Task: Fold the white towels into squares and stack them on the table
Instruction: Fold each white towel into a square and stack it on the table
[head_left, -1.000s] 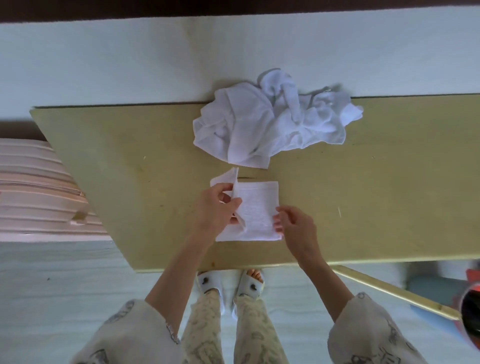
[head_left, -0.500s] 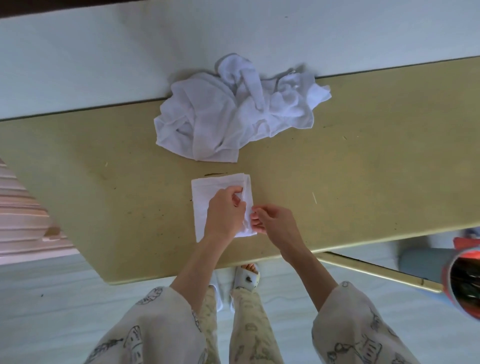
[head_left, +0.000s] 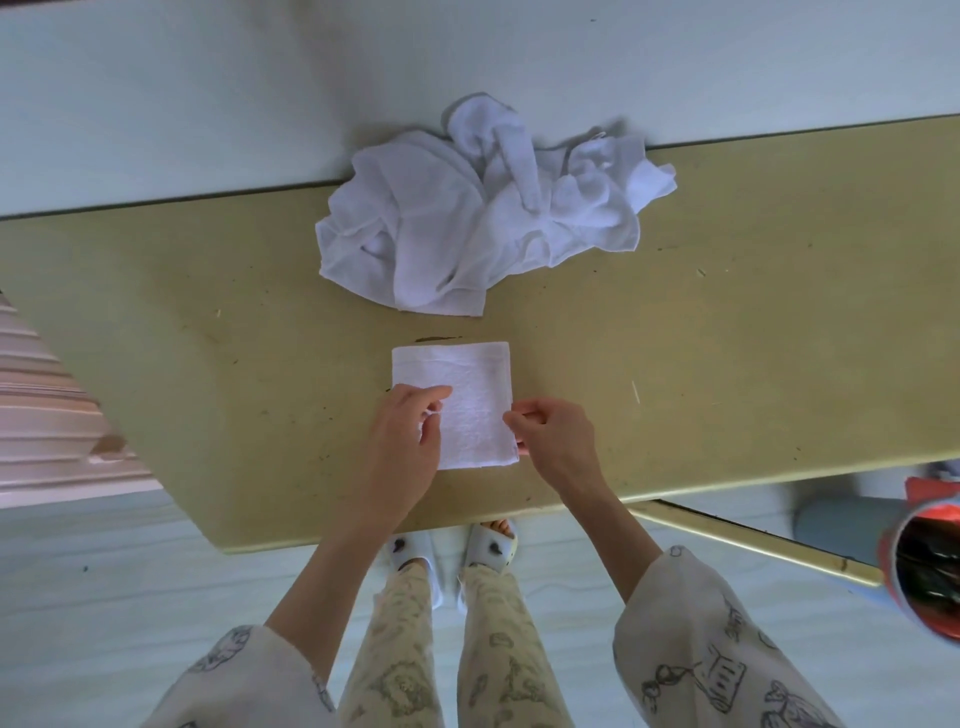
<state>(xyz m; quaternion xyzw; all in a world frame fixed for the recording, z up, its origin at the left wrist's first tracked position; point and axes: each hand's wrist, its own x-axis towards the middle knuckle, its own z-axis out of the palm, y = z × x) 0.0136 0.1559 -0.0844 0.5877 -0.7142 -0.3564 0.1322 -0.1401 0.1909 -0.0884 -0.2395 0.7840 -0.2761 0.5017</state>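
A small white towel (head_left: 467, 395), folded into a flat rectangle, lies on the yellow-green table (head_left: 727, 364) near its front edge. My left hand (head_left: 408, 441) rests on the towel's left side, thumb and fingers on the cloth. My right hand (head_left: 553, 434) pinches the towel's right edge at its lower half. Behind the folded towel, against the far edge and the wall, sits a crumpled heap of white towels (head_left: 483, 218).
A pale wall (head_left: 208, 93) runs along the table's far side. A pink ribbed object (head_left: 47, 415) stands at the left. A red bin (head_left: 924, 561) is on the floor at the right. My legs and slippers show below the table's front edge.
The left flap of the towel has been folded over to the right and laid flat. My left hand has moved back to the towel's left side; my right hand stays at the right edge.
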